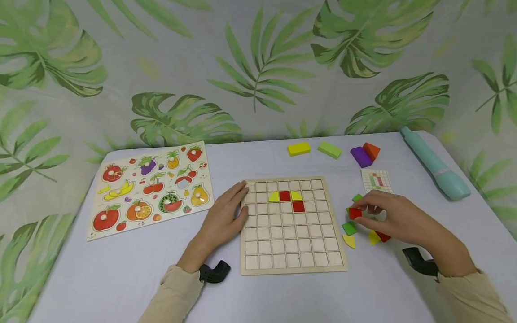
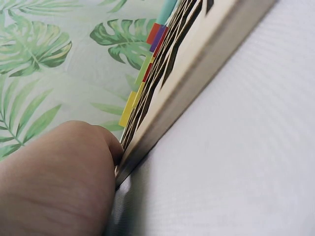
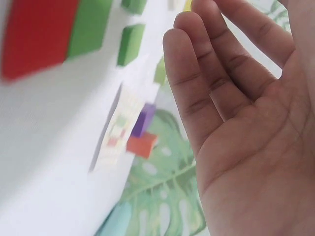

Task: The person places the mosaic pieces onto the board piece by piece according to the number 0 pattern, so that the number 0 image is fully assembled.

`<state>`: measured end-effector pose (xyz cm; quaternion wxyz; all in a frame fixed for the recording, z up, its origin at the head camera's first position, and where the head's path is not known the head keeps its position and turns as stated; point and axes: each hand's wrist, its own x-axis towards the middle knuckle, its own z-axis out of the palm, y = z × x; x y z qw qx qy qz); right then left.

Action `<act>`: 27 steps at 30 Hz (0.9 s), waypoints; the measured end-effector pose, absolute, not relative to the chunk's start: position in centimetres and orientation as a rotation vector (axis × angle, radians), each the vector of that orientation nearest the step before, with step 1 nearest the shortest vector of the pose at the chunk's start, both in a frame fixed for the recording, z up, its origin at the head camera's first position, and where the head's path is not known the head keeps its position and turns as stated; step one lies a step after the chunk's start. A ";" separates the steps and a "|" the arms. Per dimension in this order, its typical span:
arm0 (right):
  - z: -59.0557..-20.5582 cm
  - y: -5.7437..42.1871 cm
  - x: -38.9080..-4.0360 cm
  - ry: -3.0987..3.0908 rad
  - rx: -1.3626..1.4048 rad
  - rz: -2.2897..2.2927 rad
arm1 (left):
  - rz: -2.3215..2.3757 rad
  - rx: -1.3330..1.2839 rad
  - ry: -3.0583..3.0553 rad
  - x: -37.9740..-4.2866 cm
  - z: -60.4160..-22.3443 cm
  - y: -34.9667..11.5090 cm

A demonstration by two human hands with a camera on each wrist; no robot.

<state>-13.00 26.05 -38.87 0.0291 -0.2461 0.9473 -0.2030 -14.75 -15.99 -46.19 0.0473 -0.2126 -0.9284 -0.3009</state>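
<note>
A wooden grid board (image 1: 294, 271) lies flat, with two red squares and two yellow quarter-round tiles set in its upper cells. My left hand (image 1: 222, 217) rests against the board's left edge, its fingers fairly straight; in the left wrist view the hand (image 2: 64, 172) touches the board's side (image 2: 167, 113). Right of the board, my right hand (image 1: 389, 215) pinches a red square tile (image 1: 355, 213) between thumb and fingers. Around it lie green tiles (image 1: 349, 228), yellow quarter-rounds (image 1: 349, 241) and another red tile (image 1: 383, 236). In the right wrist view the fingertips' hold is out of sight.
A printed pattern card (image 1: 377, 181) lies beyond my right hand. Along the back stand a yellow block (image 1: 298, 149), a light green block (image 1: 329, 150), a purple block (image 1: 361, 157) and an orange one (image 1: 371, 151). A fruit puzzle board (image 1: 161, 157) lies left, a teal bottle-shaped object (image 1: 438, 168) right.
</note>
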 end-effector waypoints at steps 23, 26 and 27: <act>-39.3 18.5 -15.0 2.727 -0.827 -0.806 | -0.924 -0.641 -2.832 -14.6 -45.9 -15.9; -39.6 17.7 -15.2 2.726 -0.853 -0.810 | -0.920 -0.643 -2.829 -14.7 -46.0 -15.9; -39.7 17.5 -15.2 2.729 -0.868 -0.807 | -0.919 -0.645 -2.828 -14.7 -46.0 -15.9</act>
